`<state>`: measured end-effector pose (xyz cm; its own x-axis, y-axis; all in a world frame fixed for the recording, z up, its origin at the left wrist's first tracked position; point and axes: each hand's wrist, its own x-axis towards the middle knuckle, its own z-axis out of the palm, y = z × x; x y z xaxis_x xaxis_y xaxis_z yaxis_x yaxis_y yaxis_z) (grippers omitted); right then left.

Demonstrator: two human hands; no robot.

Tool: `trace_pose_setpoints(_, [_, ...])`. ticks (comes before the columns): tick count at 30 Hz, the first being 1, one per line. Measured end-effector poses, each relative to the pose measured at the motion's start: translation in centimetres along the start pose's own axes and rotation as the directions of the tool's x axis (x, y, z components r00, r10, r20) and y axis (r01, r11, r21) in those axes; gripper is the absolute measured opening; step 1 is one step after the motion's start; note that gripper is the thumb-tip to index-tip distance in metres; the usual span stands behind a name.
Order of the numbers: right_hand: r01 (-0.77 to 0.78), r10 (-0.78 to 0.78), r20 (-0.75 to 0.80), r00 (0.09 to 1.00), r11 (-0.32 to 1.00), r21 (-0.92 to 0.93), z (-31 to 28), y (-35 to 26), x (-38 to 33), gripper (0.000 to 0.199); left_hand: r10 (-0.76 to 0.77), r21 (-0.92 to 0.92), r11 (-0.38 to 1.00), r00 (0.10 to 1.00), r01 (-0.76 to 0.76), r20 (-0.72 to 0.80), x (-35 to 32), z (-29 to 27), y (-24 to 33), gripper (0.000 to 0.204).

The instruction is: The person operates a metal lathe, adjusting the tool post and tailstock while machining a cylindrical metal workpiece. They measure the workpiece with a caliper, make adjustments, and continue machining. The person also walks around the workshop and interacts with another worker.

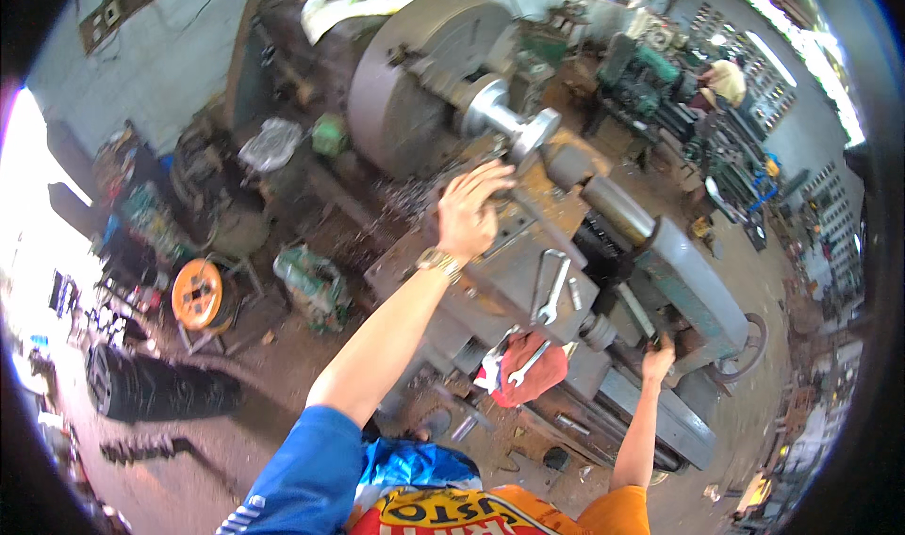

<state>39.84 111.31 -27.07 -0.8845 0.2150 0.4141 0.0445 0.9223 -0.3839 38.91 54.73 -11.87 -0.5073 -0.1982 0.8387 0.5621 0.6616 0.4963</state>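
My left hand, with a gold watch at its wrist, reaches over the lathe's tool post. Its fingers are stretched out beside a shiny turned metal workpiece; whether they touch the tool post or hover over it, I cannot tell. The big round chuck carries the workpiece. Farther right, my right hand is closed around the end of a metal lever on the tailstock. Between my hands, a spanner and a thin bent rod lie on the carriage.
A red cloth with another spanner rests on the near side of the carriage. The tailstock handwheel juts out at right. An orange-faced reel and a black ribbed roll stand at left. A person works by a far machine.
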Motion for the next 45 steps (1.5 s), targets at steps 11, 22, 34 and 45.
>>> trace_pose_setpoints(11, [0.048,-0.259,0.180,0.949,0.683,0.729,-8.8,-26.2,-1.6,0.037,-0.022,-0.100,0.995,0.998,0.028,0.056,0.2,-1.4,-0.2,0.045])
trace_pose_setpoints(22, [0.163,-0.187,0.234,0.954,0.979,0.120,-3.9,-42.6,0.1,0.067,-0.772,-0.341,0.350,0.475,0.872,0.422,-21.0,-21.9,-11.4,0.035])
trace_pose_setpoints(34, [0.101,-0.123,0.120,0.985,0.979,0.176,-4.0,-43.2,-1.8,0.049,-0.182,0.408,0.245,-0.372,0.879,0.910,-42.5,-25.8,-3.9,0.059])
trace_pose_setpoints(45, [-0.461,0.489,0.242,0.838,0.399,0.792,1.1,-15.6,-27.5,0.034,-0.458,0.304,0.250,-0.165,0.919,0.874,-46.3,-23.9,-1.2,0.040])
